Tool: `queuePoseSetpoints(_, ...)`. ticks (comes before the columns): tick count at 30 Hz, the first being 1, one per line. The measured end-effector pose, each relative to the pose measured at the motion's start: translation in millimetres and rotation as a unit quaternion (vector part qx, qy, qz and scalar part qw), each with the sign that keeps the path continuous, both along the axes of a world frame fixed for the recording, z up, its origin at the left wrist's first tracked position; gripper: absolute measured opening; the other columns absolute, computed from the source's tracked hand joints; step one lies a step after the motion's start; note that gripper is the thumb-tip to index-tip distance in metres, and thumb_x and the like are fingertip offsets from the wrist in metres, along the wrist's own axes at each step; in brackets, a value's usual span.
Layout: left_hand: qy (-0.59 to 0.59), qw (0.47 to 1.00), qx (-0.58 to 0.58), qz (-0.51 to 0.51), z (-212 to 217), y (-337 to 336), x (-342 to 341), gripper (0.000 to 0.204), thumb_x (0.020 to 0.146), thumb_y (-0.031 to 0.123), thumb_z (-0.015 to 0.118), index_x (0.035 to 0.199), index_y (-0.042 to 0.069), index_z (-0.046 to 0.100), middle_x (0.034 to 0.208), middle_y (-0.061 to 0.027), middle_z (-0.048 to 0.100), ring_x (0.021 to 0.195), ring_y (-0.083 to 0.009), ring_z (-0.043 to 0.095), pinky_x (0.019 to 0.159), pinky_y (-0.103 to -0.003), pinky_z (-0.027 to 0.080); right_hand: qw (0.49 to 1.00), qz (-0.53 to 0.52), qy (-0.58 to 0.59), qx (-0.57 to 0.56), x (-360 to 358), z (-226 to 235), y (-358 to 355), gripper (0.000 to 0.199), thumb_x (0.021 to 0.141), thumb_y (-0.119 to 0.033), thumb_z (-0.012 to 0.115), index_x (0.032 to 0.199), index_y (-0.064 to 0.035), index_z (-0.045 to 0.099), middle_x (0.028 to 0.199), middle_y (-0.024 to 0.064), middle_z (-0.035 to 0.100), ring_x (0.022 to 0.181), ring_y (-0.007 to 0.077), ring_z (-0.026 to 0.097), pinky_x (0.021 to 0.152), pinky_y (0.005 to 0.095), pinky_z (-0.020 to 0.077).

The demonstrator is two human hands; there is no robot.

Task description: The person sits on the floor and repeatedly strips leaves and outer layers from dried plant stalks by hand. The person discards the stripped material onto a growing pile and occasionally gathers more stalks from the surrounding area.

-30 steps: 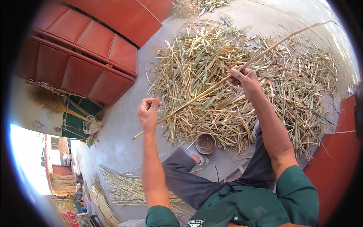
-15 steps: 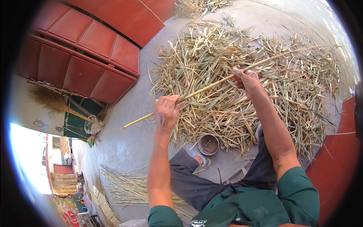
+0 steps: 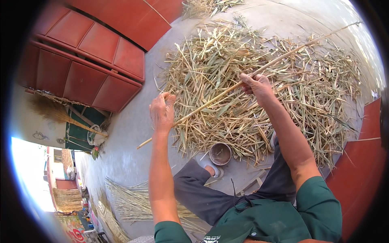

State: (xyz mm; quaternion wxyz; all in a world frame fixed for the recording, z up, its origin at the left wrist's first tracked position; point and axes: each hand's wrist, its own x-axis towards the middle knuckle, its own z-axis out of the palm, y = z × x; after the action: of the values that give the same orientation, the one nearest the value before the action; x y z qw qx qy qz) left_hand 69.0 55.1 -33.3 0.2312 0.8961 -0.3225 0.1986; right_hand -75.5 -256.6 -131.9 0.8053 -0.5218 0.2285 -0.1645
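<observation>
My right hand [image 3: 256, 86] pinches a long, thin dried reed stalk [image 3: 210, 102] around its middle. The stalk slants from the lower left to the upper right, where its thin tip ends. My left hand [image 3: 162, 111] is raised just off the stalk's lower part, fingers curled in and thumb close to them. Whatever it may hold is hidden. Behind my left wrist passes the stalk's lower end. Beneath both hands spreads a wide heap of dry leaves and stripped husks [image 3: 219, 69].
A brown bowl [image 3: 221, 154] stands by my foot. Several pale stripped stalks [image 3: 129, 198] lie at lower left. Red cabinet-like panels [image 3: 89, 77] rise at upper left, beside a straw broom [image 3: 60, 113]. A red panel [image 3: 356, 166] stands at right.
My left hand has come off the stalk and moved left and slightly up. My right hand has shifted slightly left, and the stalk now tilts more steeply, its tip higher.
</observation>
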Motion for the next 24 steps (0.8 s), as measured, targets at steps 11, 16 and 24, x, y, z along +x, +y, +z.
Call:
queuePoseSetpoints(11, -0.034, 0.981, 0.075, -0.174, -50.2, -75.8, -51.1, 0.018, 0.086, 0.026, 0.076, 0.086, 0.008, 0.072, 0.075, -0.0058, 0.069, 0.073, -0.0247, 0.062, 0.073, -0.039, 0.044, 0.992, 0.076, -0.037, 0.091, 9.8, -8.9, 49.6, 0.027, 0.093, -0.028, 0.075, 0.100, -0.0024, 0.069, 0.087, 0.0066, 0.072, 0.073, 0.0108, 0.067, 0.067, 0.0236, 0.0553)
queuePoseSetpoints(16, 0.063, 0.995, 0.055, -0.061, -53.8, 7.6, -27.1, 0.017, 0.080, 0.023, 0.080, 0.087, 0.010, 0.070, 0.078, -0.0036, 0.070, 0.074, -0.0229, 0.063, 0.075, -0.038, 0.041, 0.994, -0.070, 0.083, 0.028, 6.8, 0.0, -10.0, 0.026, 0.096, -0.027, 0.071, 0.096, -0.0010, 0.068, 0.086, 0.0075, 0.072, 0.071, 0.0117, 0.067, 0.063, 0.0241, 0.0552)
queuePoseSetpoints(24, 0.161, 0.982, 0.030, -0.095, -79.1, 17.9, -26.8, 0.024, 0.078, 0.027, 0.083, 0.093, 0.010, 0.074, 0.083, -0.0069, 0.073, 0.077, -0.0239, 0.067, 0.080, -0.038, 0.043, 0.999, 0.028, -0.013, -0.010, 10.9, -10.3, 11.6, 0.023, 0.098, -0.025, 0.068, 0.107, -0.0036, 0.066, 0.093, 0.0076, 0.073, 0.080, 0.0128, 0.070, 0.070, 0.0250, 0.0563)
